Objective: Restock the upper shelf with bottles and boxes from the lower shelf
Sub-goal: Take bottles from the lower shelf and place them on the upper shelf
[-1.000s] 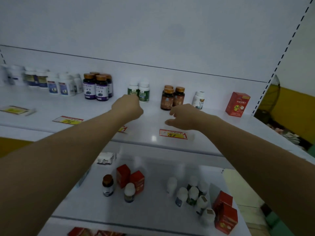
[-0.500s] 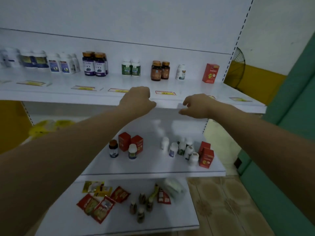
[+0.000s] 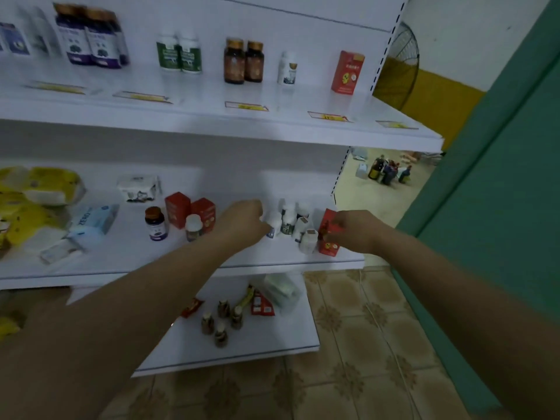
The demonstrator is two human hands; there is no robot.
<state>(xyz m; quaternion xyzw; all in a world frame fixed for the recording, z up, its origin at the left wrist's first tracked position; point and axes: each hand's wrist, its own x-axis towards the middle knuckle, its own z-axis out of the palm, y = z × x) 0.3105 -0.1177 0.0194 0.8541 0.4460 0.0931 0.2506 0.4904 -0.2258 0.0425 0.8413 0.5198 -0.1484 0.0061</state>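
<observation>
On the white lower shelf [image 3: 121,256], the right hand [image 3: 348,230] pinches a red cardboard box [image 3: 328,249]. The left hand [image 3: 242,222] curls against a small white plastic bottle [image 3: 276,219] — whether it grips, I cannot tell.

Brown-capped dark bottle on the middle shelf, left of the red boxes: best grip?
Wrap the brown-capped dark bottle round its body below the cap, coming from the front: it stands upright, front and left free; red boxes crowd its right.

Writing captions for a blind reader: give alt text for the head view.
Two bare hands reach the lower shelf: the left hand touches a white bottle, the right hand pinches a red box. More bottles stand on the upper shelf.
</observation>
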